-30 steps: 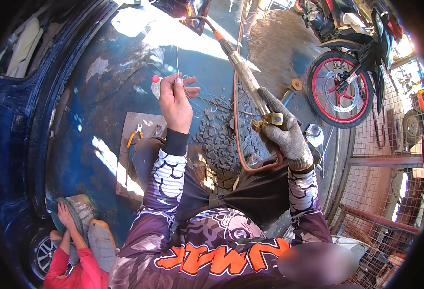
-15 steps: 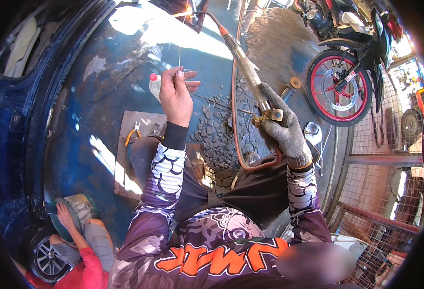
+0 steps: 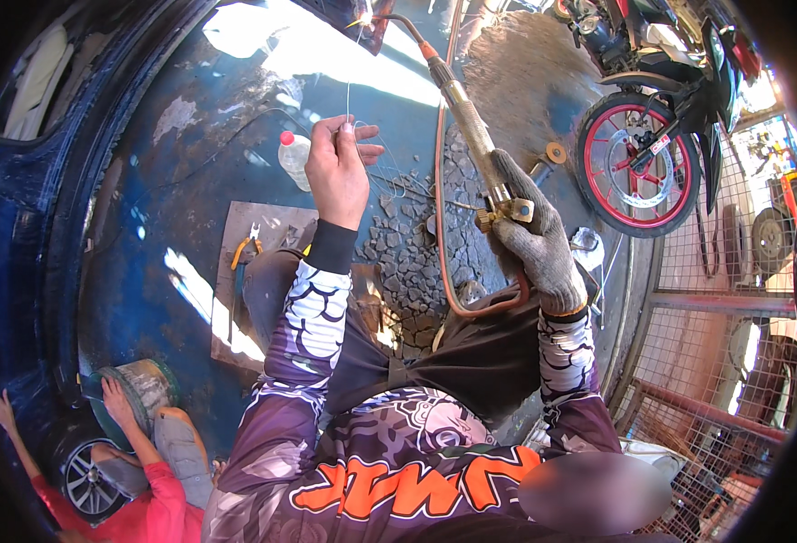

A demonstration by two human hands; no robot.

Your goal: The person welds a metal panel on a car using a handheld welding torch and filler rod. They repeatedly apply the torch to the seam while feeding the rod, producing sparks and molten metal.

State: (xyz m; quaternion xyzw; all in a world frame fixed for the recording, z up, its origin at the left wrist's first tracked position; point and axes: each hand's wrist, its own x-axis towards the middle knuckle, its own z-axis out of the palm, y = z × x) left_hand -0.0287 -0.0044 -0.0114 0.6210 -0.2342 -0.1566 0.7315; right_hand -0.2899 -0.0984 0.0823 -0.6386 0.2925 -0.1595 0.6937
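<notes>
My left hand [image 3: 337, 181] is bare and pinches a thin wire rod [image 3: 348, 93] between thumb and fingers, the other fingers partly spread. The rod points up toward a small bright glow at the top. My right hand [image 3: 543, 249], in a grey knit glove, grips a gas welding torch [image 3: 469, 122] near its brass valves. The torch's bent tip reaches that glow, beside a dark metal piece [image 3: 373, 38] cut off by the top edge. A reddish hose [image 3: 441, 222] loops below the torch. Loose coils of thin wire [image 3: 397, 181] lie behind my left hand.
A plastic bottle with a red cap [image 3: 295, 156] stands left of my left hand. Pliers [image 3: 247, 246] lie on a board [image 3: 227, 303]. Broken grey chips [image 3: 409, 240] cover the floor ahead. A motorcycle [image 3: 638, 154] stands right, a blue car body [image 3: 18, 226] left, and a person [image 3: 150, 493] sits lower left.
The torch tip and my left hand with the rod have shifted slightly right. The glow looks smaller. At the lower left, the other person's second arm has come into view.
</notes>
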